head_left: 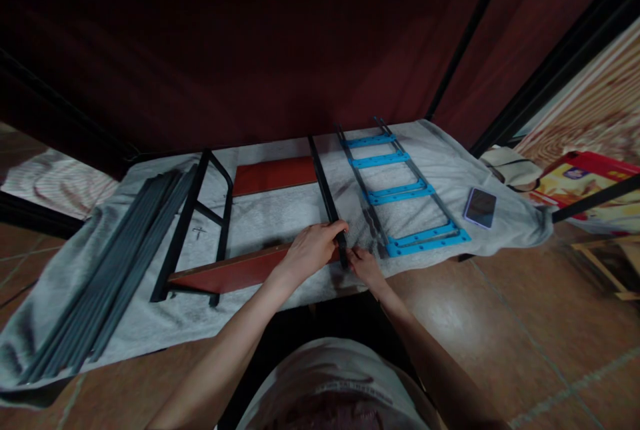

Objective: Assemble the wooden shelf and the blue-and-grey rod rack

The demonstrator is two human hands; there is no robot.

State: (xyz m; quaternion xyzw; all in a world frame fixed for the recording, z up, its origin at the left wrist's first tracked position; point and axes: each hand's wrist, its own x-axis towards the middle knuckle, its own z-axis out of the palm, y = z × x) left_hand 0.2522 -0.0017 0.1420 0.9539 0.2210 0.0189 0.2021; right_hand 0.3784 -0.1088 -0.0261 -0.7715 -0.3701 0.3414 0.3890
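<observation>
A black metal bar [324, 180] runs from the back of the cloth to its front edge. My left hand [313, 245] is closed on its near end, where it meets a reddish-brown board [240, 270]. Just right of that end, my right hand [364, 263] is closed with its fingertips against the bar; what they pinch, if anything, is hidden. The board's left end meets a black ladder-like frame [181, 230]. A second reddish board [275, 175] lies farther back between frame and bar.
Gray tubes [120, 270] lie in a bundle on the left of the gray cloth [260, 213]. Blue brackets [429, 241] on thin rods lie at the right, with a phone [481, 207] beyond them. Small screws [199, 231] lie inside the black frame. A dark red curtain hangs behind.
</observation>
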